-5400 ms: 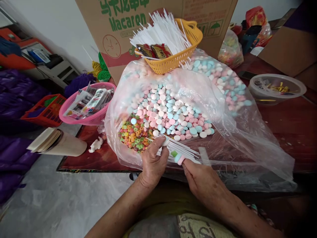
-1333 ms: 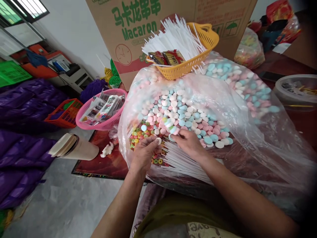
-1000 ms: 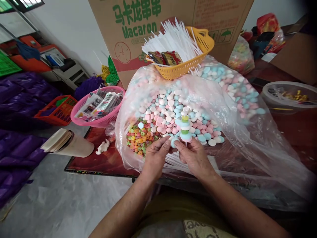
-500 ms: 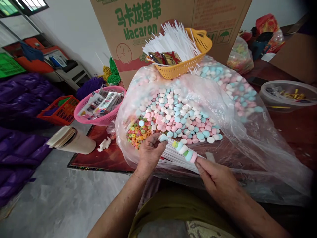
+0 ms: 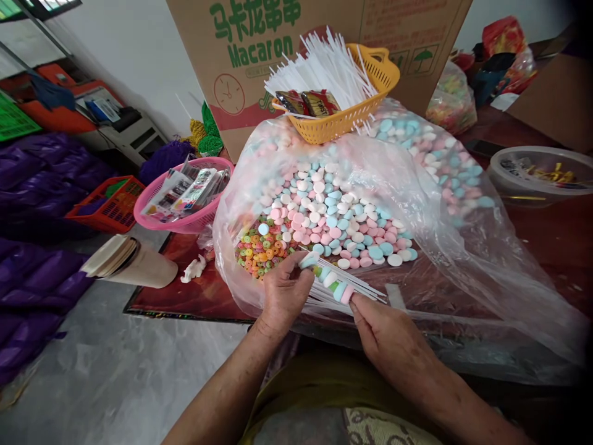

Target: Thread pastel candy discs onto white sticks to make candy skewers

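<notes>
My right hand [image 5: 386, 324] is closed around the lower end of a candy skewer [image 5: 329, 280], strung with blue, white and pink marshmallow discs and green gummy pieces. At its upper left end, my left hand [image 5: 285, 293] pinches a pale blue marshmallow [image 5: 307, 261] against the skewer's tip. Whether the stick passes through that piece I cannot tell. Under both hands lies a bundle of white sticks [image 5: 370, 290]. Just beyond is a heap of pink, white and blue marshmallows [image 5: 331, 216] on a clear plastic bag [image 5: 231, 272], with small colourful gummy rings [image 5: 262, 250] to its left.
A yellow basket [image 5: 343, 127] of white sticks and dark packets stands on the bag before a large cardboard box [image 5: 250, 93]. A pink basket [image 5: 178, 221] of wrappers and a paper cup [image 5: 148, 266] are at left. At right stands a clear tub [image 5: 519, 179].
My right hand has moved left with the skewer, bringing its tip up to the blue marshmallow in my left hand. The view has shifted slightly.
</notes>
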`<state>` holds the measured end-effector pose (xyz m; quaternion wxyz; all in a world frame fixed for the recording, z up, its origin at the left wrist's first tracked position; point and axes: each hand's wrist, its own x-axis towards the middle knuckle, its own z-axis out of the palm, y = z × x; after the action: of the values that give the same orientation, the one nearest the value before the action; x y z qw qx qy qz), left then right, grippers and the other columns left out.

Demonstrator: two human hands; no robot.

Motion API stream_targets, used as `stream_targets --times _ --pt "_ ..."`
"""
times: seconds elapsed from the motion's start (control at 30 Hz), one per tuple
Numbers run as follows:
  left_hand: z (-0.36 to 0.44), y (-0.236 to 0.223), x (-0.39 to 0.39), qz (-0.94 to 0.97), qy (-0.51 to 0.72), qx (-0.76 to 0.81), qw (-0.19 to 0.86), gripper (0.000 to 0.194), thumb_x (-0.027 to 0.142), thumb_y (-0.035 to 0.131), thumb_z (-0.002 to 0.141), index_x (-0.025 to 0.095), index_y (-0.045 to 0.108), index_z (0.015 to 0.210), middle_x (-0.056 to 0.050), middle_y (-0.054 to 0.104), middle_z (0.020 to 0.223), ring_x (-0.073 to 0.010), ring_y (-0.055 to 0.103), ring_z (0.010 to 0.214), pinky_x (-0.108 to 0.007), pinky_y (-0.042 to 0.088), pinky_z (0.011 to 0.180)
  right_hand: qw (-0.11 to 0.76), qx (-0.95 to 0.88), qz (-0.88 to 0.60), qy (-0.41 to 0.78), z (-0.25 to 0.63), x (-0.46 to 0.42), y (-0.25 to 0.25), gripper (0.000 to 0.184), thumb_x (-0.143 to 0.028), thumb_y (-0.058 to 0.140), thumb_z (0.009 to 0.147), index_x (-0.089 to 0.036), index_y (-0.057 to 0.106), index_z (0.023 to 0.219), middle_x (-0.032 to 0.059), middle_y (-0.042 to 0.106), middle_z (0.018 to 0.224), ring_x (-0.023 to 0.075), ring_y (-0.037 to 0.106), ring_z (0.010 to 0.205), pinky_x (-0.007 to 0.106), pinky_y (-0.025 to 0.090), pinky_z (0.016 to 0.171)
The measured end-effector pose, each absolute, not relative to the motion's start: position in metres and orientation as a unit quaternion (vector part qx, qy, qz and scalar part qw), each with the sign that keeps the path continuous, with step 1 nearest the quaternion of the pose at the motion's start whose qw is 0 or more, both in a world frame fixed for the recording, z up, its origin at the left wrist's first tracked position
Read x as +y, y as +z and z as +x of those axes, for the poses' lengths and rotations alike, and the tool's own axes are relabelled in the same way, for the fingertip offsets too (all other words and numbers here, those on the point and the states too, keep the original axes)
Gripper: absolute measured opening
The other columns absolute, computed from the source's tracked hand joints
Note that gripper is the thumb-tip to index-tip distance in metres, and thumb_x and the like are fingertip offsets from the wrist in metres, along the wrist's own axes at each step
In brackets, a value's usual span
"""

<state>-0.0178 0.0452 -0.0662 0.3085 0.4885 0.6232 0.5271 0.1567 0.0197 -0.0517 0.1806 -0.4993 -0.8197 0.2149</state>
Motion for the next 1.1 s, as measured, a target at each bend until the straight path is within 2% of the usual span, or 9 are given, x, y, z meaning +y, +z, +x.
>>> stream_targets --times 0.13,0.33,0.47,0.53,0.63,0.73,0.87,1.0,1.1 --pt "-0.020 -0.070 0.043 0.505 0.526 0.616 0.297 0.029 0.015 0.056 0.069 0.018 0.069 0.095 0.000 0.069 0.080 -0.0134 0.062 0.071 -0.024 0.050 0.070 0.169 -0.821 -0.498 0.223 0.153 0.019 -0.056 0.025 -0.020 0.031 0.087 -0.018 0.055 0.079 0.0052 0.062 0.061 0.0161 0.055 0.053 0.027 0.030 0.053" --pt "-0.029 -0.077 0.040 0.598 0.481 0.613 0.187 0.034 0.014 0.061 0.065 0.022 0.071 0.096 -0.003 0.072 0.082 -0.0150 0.063 0.065 -0.026 0.051 0.070 0.143 -0.818 -0.503 0.240 0.149 0.018 -0.057 0.024 -0.019 0.031 0.086 -0.017 0.055 0.079 0.0055 0.060 0.062 0.0164 0.053 0.055 0.027 0.030 0.054" --pt "-0.032 -0.072 0.040 0.634 0.453 0.597 0.194 0.033 0.013 0.059 0.066 0.022 0.071 0.096 -0.005 0.072 0.089 -0.0188 0.065 0.077 -0.029 0.051 0.077 0.123 -0.814 -0.506 0.257 0.143 0.021 -0.062 0.024 -0.018 0.031 0.086 -0.017 0.053 0.078 0.0050 0.059 0.061 0.0156 0.050 0.053 0.027 0.028 0.053" --pt "-0.035 -0.067 0.040 0.648 0.429 0.586 0.232 0.032 0.016 0.060 0.067 0.022 0.070 0.097 -0.006 0.071 0.093 -0.0207 0.065 0.084 -0.031 0.050 0.081 0.137 -0.810 -0.500 0.275 0.141 0.025 -0.066 0.024 -0.019 0.030 0.087 -0.018 0.051 0.073 0.0036 0.057 0.060 0.0146 0.048 0.053 0.027 0.028 0.053" --pt "-0.041 -0.058 0.045 0.605 0.414 0.577 0.360 0.032 0.028 0.061 0.073 0.019 0.066 0.104 -0.007 0.069 0.093 -0.0210 0.063 0.086 -0.032 0.050 0.080 0.208 -0.783 -0.492 0.318 0.140 0.030 -0.069 0.028 -0.026 0.032 0.089 -0.020 0.044 0.064 0.0002 0.052 0.055 0.0127 0.045 0.052 0.024 0.030 0.053" --pt "-0.036 -0.052 0.056 0.434 0.523 0.566 0.466 0.026 0.040 0.054 0.080 0.019 0.064 0.091 -0.004 0.067 0.086 -0.0179 0.063 0.078 -0.030 0.051 0.072 0.253 -0.754 -0.479 0.371 0.137 0.030 -0.066 0.031 -0.030 0.033 0.090 -0.020 0.042 0.062 -0.0015 0.050 0.054 0.0116 0.045 0.052 0.023 0.033 0.054" --pt "-0.012 -0.045 0.068 0.203 0.641 0.462 0.579 0.017 0.033 0.059 0.075 0.017 0.053 0.076 -0.001 0.062 0.073 -0.0137 0.062 0.064 -0.031 0.051 0.069 0.260 -0.742 -0.464 0.408 0.129 0.024 -0.063 0.031 -0.027 0.031 0.090 -0.020 0.043 0.063 -0.0008 0.052 0.056 0.0123 0.048 0.056 0.023 0.034 0.056" --pt "0.008 -0.042 0.067 0.180 0.666 0.434 0.579 0.030 0.044 0.056 0.077 0.017 0.045 0.067 0.005 0.049 0.054 -0.0081 0.052 0.046 -0.029 0.052 0.064 0.272 -0.738 -0.474 0.395 0.124 0.020 -0.064 0.025 -0.024 0.031 0.089 -0.020 0.047 0.071 0.0002 0.055 0.061 0.0126 0.048 0.058 0.024 0.036 0.059" --pt "0.016 -0.046 0.063 0.195 0.681 0.440 0.552 0.034 0.046 0.054 0.078 0.018 0.041 0.065 0.007 0.045 0.050 -0.0064 0.047 0.042 -0.027 0.052 0.059 0.289 -0.750 -0.471 0.364 0.122 0.020 -0.065 0.020 -0.019 0.031 0.088 -0.019 0.051 0.081 0.0031 0.060 0.070 0.0137 0.050 0.063 0.025 0.037 0.061"
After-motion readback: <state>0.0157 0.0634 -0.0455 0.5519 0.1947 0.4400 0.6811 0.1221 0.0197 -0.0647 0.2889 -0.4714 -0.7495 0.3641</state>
